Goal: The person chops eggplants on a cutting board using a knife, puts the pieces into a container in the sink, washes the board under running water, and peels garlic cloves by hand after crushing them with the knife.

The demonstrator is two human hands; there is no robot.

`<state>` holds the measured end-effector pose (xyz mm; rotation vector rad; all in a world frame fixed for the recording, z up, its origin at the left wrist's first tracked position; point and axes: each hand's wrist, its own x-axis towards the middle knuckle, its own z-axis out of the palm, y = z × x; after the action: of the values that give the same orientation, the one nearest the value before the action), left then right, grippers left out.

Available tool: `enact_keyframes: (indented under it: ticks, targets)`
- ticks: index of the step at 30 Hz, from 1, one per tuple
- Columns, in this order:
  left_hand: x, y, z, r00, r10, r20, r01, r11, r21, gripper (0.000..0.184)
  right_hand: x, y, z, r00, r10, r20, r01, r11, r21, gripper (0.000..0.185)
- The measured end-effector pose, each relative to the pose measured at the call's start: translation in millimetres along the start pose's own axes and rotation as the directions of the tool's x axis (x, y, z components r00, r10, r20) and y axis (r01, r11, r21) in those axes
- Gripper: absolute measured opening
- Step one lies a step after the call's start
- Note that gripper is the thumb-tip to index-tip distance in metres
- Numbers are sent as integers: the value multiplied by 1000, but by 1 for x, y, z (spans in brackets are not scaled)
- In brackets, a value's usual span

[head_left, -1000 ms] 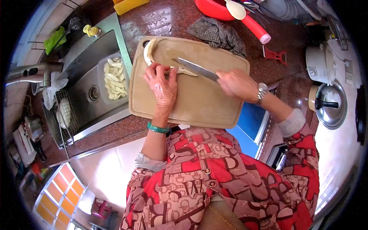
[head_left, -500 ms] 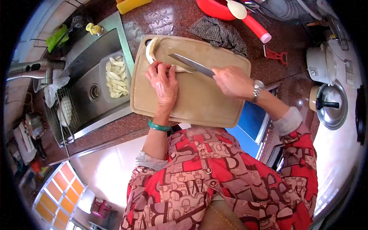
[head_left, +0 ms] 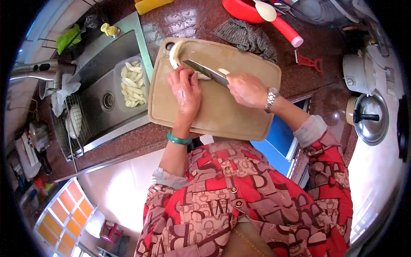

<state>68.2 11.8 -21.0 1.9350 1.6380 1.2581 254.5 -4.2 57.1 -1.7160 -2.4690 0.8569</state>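
My right hand (head_left: 248, 90) is closed round the handle of a knife (head_left: 207, 72), whose blade points up and left over the tan cutting board (head_left: 231, 115). With fingers bent, my left hand (head_left: 185, 91) presses a pale peeled vegetable piece (head_left: 202, 76) to the board, beside the blade. A longer curved pale piece (head_left: 174, 55) lies at the board's upper left, reaching down to my left fingertips. Just above the knife, near my right hand, is a small pale cut piece (head_left: 223, 71). What lies under my left fingers is partly hidden.
In the sink (head_left: 99, 85) at the left stands a clear container (head_left: 121, 73) with several pale pieces. A grey cloth (head_left: 246, 36) touches the board's top edge. A red-handled pan (head_left: 284, 31) and a red peeler (head_left: 309, 62) lie beyond; a pot (head_left: 358, 73) stands at the right.
My right hand and the knife have moved left, closer to my left hand. A small cut piece now shows above the blade. The held piece sticks out less from my left fingers.
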Motion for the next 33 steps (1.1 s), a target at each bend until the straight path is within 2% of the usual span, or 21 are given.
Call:
enact_keyframes:
  ticks: [2, 4, 7, 8, 11, 12, 19, 22, 24, 26, 28, 31, 32, 33]
  targets:
    - [-11, 4, -3, 999, 14, 37, -13, 1000, -21, 14, -12, 3, -1, 1000, -13, -18, 13, 1000, 6, 12]
    - [-22, 13, -6, 991, 30, 131, -18, 995, -99, 16, -27, 4, -2, 997, 27, 78, -24, 999, -31, 12]
    - [-17, 15, -9, 989, 21, 146, 1, 989, -147, 19, -44, 6, -8, 992, 22, 121, -21, 1000, -14, 13]
    - [-16, 19, -9, 984, -104, 143, 129, 975, -179, 20, -48, 6, -9, 992, 26, 120, -25, 1000, -15, 13]
    - [-13, 14, -10, 991, -56, 124, 72, 989, -130, 22, -61, 4, -13, 995, 40, 87, -37, 999, -32, 13]
    - [-12, 16, -11, 977, -131, 168, 161, 972, -174, 22, -65, 2, -17, 996, 48, 76, -46, 999, -25, 13]
    - [-13, 11, -6, 989, -94, 116, 114, 976, -183, 23, -76, -9, -30, 992, 72, 101, -61, 993, -100, 9]
    - [-12, 12, -8, 977, -151, 149, 181, 960, -213, 25, -74, -14, -24, 986, 109, 123, -89, 984, -156, 8]
    - [-11, 13, -8, 989, -117, 95, 134, 971, -198, 27, -65, -13, -12, 985, 113, 134, -94, 986, -139, 9]
    - [-12, 15, -8, 982, -152, 110, 174, 957, -232, 27, -52, -10, 3, 983, 122, 140, -104, 987, -126, 10]
    - [-10, 16, -8, 975, -186, 117, 211, 941, -264, 27, -38, -7, 11, 978, 192, 75, -194, 981, 19, 11]
    - [-10, 15, -11, 989, -116, 90, 133, 965, -225, 25, -45, -8, 0, 977, 202, 70, -207, 976, 73, 11]
    - [-11, 13, -9, 981, -152, 117, 177, 951, -253, 25, -50, -7, -5, 977, 203, 71, -208, 976, 71, 11]
    - [-12, 12, -8, 971, -188, 145, 223, 933, -281, 24, -57, -5, -10, 989, 126, 75, -128, 992, 22, 11]
